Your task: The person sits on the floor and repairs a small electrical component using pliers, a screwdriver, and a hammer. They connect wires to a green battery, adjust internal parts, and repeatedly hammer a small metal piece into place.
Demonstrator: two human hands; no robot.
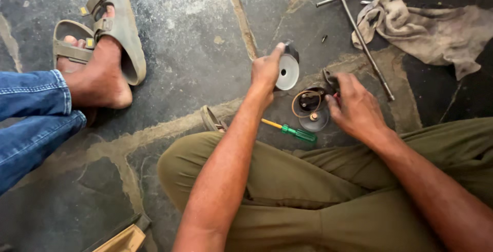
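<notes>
Nearest me, my olive-trousered knees fill the lower frame; a pale wooden piece point(125, 240) sits at the bottom edge. Just past the knees, a screwdriver point(291, 131) with green handle and yellow shank lies flat on the stone floor point(195, 41).

My right hand point(354, 109) rests on a dark round housing point(311, 104), fingers curled over its right edge; a thin ring lies in its open top, and a small metal hub sits at its near side. I cannot tell if the grip is tight.

My left hand point(267, 70) is clenched around a black cup-shaped part point(287, 68) with a white disc face and centre hole, held just left of the housing and tilted.

Farther out: a T-handled metal wrench point(362, 39) beside a crumpled dirty rag point(426, 28). Far left, another person's sandalled foot point(100, 59) and blue jeans cuff. I see no labels.
</notes>
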